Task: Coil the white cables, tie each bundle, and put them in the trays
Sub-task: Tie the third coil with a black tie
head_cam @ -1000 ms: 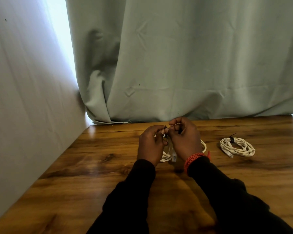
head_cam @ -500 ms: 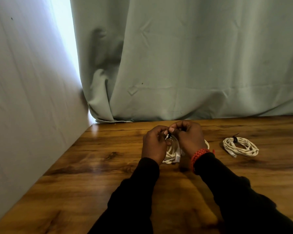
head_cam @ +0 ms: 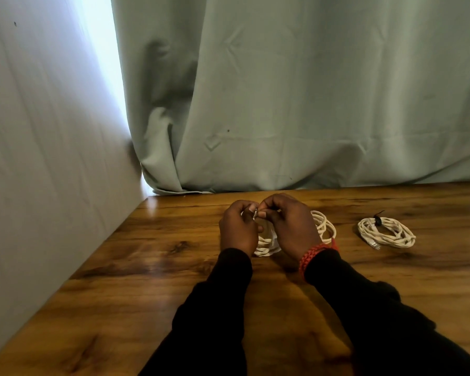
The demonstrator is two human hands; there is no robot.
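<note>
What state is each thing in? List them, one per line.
Coiled cable under the hands: coiled, on the table, tie being fastened.
Second cable bundle: coiled, tied with a black tie, lying apart at right.
Left hand: pinching at the bundle's top.
Right hand: pinching there too.

From here my left hand (head_cam: 238,230) and right hand (head_cam: 291,226) cover most of the white coil (head_cam: 323,226) at the frame's centre; only its right loops and lower left edge show. What the fingers (head_cam: 255,213) pinch between them is too small for me to tell. Both sleeves (head_cam: 391,321) run off the bottom edge. The desk (head_cam: 147,280) is cut at the right and bottom edges.
</note>
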